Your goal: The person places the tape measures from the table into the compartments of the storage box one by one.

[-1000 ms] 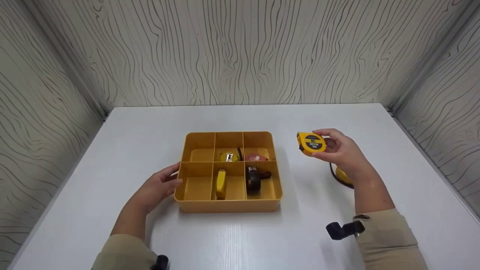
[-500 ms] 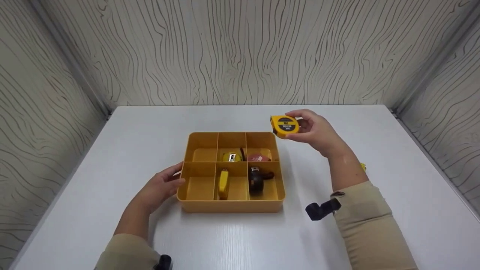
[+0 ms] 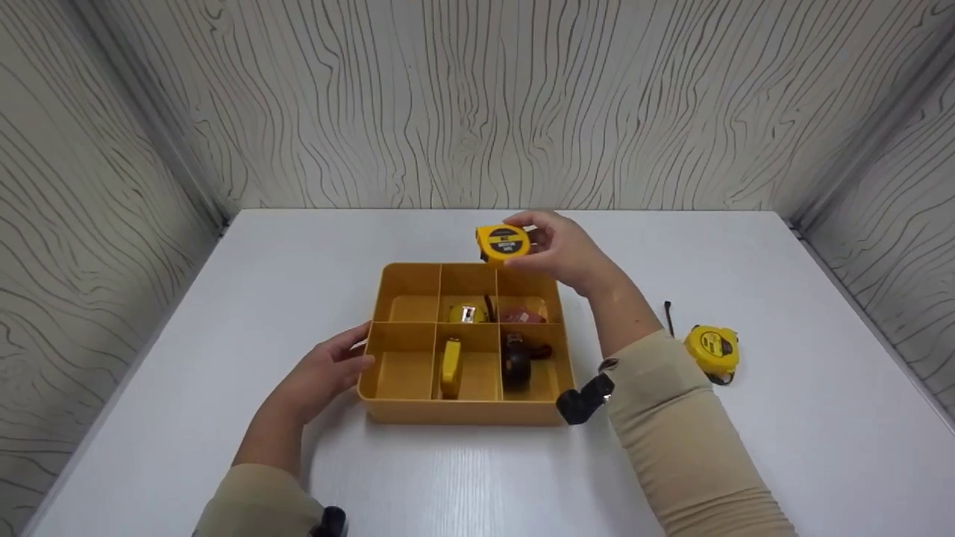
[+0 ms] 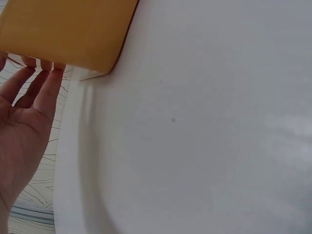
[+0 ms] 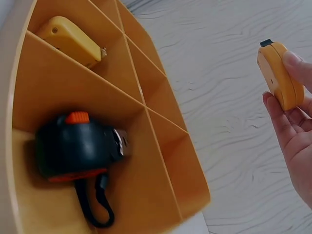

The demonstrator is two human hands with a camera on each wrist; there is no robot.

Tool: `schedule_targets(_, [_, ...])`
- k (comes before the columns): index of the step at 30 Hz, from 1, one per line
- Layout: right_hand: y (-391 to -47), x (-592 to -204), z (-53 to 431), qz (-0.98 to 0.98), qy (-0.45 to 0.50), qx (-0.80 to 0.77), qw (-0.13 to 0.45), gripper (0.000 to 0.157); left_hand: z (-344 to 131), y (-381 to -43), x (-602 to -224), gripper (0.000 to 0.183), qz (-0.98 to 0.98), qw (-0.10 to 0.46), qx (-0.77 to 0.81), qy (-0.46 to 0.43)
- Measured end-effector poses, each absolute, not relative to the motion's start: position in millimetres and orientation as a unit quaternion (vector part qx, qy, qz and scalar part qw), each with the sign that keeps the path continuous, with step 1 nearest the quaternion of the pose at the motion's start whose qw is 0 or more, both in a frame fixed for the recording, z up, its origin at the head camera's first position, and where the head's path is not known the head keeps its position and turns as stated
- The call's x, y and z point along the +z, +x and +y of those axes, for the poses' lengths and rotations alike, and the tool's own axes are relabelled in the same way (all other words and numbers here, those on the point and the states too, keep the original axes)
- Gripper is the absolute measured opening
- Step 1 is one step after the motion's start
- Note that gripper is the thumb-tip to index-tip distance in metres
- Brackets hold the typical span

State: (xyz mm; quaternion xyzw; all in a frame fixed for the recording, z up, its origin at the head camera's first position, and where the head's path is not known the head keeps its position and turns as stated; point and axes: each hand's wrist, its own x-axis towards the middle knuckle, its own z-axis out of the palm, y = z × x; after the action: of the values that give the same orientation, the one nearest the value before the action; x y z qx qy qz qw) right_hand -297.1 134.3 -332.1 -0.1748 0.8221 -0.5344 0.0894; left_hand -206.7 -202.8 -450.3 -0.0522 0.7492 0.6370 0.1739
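My right hand (image 3: 563, 250) pinches a yellow tape measure (image 3: 502, 242) with a dark label, thumb and fingers on its edges. In the head view it overlaps the back rim of a yellow box (image 3: 466, 411) with several compartments. In the right wrist view the held tape measure (image 5: 280, 75) shows edge-on, with a black tab on top. My left hand (image 3: 321, 377) rests its fingertips against the box's left wall, as the left wrist view shows too. Inside the box are a yellow tape measure (image 3: 451, 367) standing on edge, a black and orange one (image 5: 78, 148), another yellow one (image 3: 466, 313) and a red one (image 3: 522, 315).
Another yellow tape measure (image 3: 712, 350) with a dark strap lies on the white table (image 3: 813, 418), right of the box. The two left compartments hold nothing. A patterned panel (image 3: 477, 104) stands behind the table, with similar panels at both sides.
My right hand has carried the tape measure leftward from the right of the box to its back rim. The tape measure on the table has come out from behind the arm. My left hand stays put.
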Motion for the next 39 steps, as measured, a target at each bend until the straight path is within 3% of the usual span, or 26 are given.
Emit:
schedule_targets(17, [-301.9, -347.5, 63.5, 0.835, -0.197, -0.5, 0.116, 0.056, -198.0, -202.2, -452.7, 0.063, 0.742, 0.165, 0.646, -0.06])
schedule_targets(39, [-294.4, -397.0, 40.8, 0.863, -0.16, -0.448, 0.168, 0.058, -188.4, -199.5, -449.8, 0.07, 0.753, 0.182, 0.628, -0.073])
